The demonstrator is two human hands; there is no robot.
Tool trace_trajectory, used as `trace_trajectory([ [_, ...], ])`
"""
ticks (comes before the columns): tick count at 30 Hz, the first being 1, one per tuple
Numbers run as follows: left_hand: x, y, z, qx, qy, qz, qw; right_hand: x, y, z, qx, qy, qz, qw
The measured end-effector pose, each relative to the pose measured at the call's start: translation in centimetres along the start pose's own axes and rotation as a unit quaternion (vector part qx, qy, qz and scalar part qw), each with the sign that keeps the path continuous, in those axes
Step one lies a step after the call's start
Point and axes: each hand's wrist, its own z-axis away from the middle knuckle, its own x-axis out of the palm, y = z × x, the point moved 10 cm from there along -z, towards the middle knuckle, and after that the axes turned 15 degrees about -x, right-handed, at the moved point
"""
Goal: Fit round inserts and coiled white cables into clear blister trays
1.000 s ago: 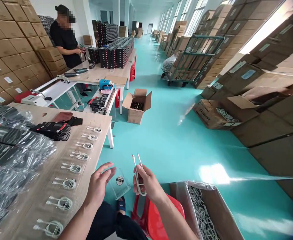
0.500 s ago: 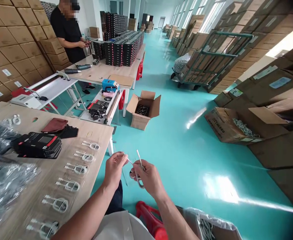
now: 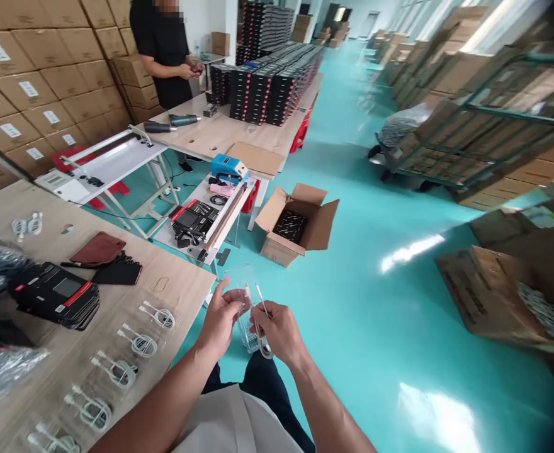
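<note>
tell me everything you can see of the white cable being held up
The white cable is thin, looks plastic-coated, and is gathered into a narrow bundle. Its two slim ends stick up side by side; a rounded loop hangs out below. The right grip pinches its middle, hiding part of it. The left grip is close by one end, but whether it touches is unclear. The cable is in the air, beside the wood-look table.
</note>
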Motion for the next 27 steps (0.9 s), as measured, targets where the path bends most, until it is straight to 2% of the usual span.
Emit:
trace_trajectory([
  [2, 0.5, 0.1, -1.2, 0.0, 0.023, 0.027, 0.999, 0.3, 0.1, -2.1, -0.004, -0.056, -0.01, 0.998],
  [6, 2.0, 1.5, -2.0, 0.049, 0.073, 0.039, 0.995, 1.0, -0.3, -5.6, -0.012, -0.202, -0.039, 0.979],
  [10, 2.4, 2.3, -1.2, 0.1, 0.152, 0.066, 0.981, 2.3, -1.0, -7.2, -0.039, -0.347, -0.043, 0.936],
  [13, 1.7, 2.2, -0.1, 0.123, 0.207, 0.092, 0.966, 3.9, -1.1, -7.6, -0.061, -0.404, -0.03, 0.912],
  [16, -0.3, 1.9, 1.3, 0.148, 0.268, 0.131, 0.943, 6.3, -1.3, -7.4, -0.089, -0.44, -0.005, 0.894],
  [19, -2.8, 1.4, 2.8, 0.182, 0.307, 0.168, 0.919, 8.7, -1.8, -6.7, -0.11, -0.469, 0.026, 0.876],
  [22, -6.0, 0.9, 4.5, 0.216, 0.337, 0.207, 0.893, 10.9, -3.2, -6.1, -0.179, -0.464, 0.127, 0.858],
  [24, -8.3, 0.7, 5.6, 0.228, 0.343, 0.239, 0.879, 12.6, -4.6, -5.3, -0.261, -0.446, 0.23, 0.824],
  [27, -11.8, 0.9, 7.3, 0.233, 0.331, 0.292, 0.866, 16.2, -6.4, -3.2, -0.354, -0.417, 0.362, 0.755],
])
